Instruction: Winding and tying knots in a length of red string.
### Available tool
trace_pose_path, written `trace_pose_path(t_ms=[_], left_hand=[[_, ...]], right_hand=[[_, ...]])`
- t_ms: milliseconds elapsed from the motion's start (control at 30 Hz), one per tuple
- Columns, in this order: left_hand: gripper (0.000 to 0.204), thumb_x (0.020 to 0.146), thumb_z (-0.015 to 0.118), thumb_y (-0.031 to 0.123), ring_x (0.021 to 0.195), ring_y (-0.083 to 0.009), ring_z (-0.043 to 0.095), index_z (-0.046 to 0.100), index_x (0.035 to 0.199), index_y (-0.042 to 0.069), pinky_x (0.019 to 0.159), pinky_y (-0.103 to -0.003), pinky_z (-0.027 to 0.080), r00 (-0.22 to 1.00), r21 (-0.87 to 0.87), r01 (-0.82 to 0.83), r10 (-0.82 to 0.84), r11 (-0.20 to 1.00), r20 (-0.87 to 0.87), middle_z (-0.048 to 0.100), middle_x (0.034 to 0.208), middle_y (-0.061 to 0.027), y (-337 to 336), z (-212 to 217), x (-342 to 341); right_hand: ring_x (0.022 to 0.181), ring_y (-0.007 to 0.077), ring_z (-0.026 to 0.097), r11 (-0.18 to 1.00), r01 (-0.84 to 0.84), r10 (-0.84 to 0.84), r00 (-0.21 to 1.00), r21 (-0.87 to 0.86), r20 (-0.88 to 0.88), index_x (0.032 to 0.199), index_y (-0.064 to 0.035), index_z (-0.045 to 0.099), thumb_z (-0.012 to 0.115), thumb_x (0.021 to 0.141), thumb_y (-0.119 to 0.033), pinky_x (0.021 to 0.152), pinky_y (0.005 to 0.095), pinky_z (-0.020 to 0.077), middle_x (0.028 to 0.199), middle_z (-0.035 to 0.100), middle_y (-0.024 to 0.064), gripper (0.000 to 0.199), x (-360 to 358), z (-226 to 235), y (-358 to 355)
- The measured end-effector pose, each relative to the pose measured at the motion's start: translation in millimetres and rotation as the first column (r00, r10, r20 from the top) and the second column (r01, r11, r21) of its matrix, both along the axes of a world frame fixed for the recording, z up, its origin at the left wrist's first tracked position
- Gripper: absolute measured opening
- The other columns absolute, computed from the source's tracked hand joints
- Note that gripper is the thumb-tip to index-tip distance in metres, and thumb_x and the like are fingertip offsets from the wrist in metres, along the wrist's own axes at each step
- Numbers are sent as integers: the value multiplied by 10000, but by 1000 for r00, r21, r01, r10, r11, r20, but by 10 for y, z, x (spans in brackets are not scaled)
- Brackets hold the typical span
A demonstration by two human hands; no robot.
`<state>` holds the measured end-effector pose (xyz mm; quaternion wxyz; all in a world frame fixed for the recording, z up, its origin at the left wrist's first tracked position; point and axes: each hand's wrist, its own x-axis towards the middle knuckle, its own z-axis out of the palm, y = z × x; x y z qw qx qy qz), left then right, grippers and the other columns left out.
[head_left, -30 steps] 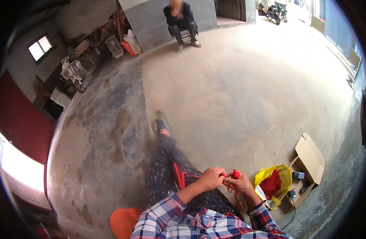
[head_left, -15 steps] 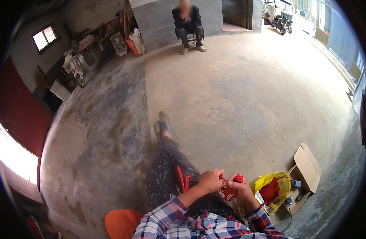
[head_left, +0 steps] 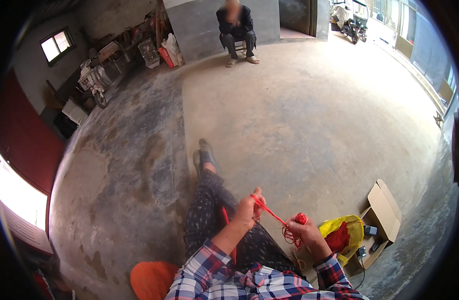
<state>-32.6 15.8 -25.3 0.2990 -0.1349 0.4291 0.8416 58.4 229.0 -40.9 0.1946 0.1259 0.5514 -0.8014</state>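
Note:
Red cord (head_left: pixel 272 212) runs taut between my two hands above my lap. My left hand (head_left: pixel 247 210) is closed on one end, with the cord passing over its fingers and the thumb pointing up. Closed round the other end is my right hand (head_left: pixel 308 233). A small red knotted ball (head_left: pixel 301 218) sticks out at the top of that hand. Loose loops of the cord (head_left: pixel 291 237) dangle below it. What looks like a pair of scissors (head_left: pixel 300 263) lies by my right thigh, partly hidden. A thin red strip (head_left: pixel 226 216) shows beside my left forearm.
On my right stands a yellow bag (head_left: pixel 357 230) holding red material, against an open cardboard box (head_left: pixel 387 220) with small dark devices and a cable. An orange rounded thing (head_left: pixel 153 280) is at my left. A person (head_left: pixel 235 30) sits by the far wall; a bicycle (head_left: pixel 93 85) stands far left.
My left hand has moved up and left, away from the right hand, drawing the red cord out straight. My right hand has turned slightly and stays near its place.

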Motion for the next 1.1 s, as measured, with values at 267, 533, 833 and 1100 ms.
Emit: trace_pose_path(t_ms=[267, 533, 833, 1100], left_hand=[[226, 904, 625, 257, 414, -58, 328, 554, 792, 74, 392, -221, 266, 993, -38, -70, 66, 997, -97, 478, 583, 19, 16, -40, -40], [41, 870, 581, 56, 440, -46, 392, 568, 840, 80, 410, -195, 300, 978, -98, 18, -38, 995, -204, 540, 654, 10, -37, -35, 10], [280, 863, 562, 320, 464, -47, 400, 586, 785, 52, 419, -196, 283, 868, -179, 430, -460, 885, -188, 554, 646, -4, -84, -60, 156], [96, 836, 492, -4, 543, -73, 456, 557, 874, 55, 460, -211, 324, 874, -55, -402, 366, 914, -320, 556, 777, -27, -78, 129, -37]], right_hand=[[611, 73, 486, 998, 64, -64, 998, 14, -8, 1026, -33, 635, 576, 916, -120, 577, 222, 404, 727, 544, -31, 152, -16, 35, 157], [774, 153, 607, 897, 297, -310, 951, -328, 11, 1095, -14, 580, 549, 935, -123, 734, 279, 489, 887, 620, 44, 195, 36, -295, 329], [719, 119, 591, 856, 450, -464, 886, -252, 5, 979, -32, 608, 542, 967, -184, 687, 271, 501, 836, 616, 31, 166, -57, -492, 480], [648, 104, 590, 892, 415, -427, 904, -180, -32, 952, -51, 595, 560, 960, -193, 598, 265, 515, 813, 609, 9, 146, -35, -364, 595]])
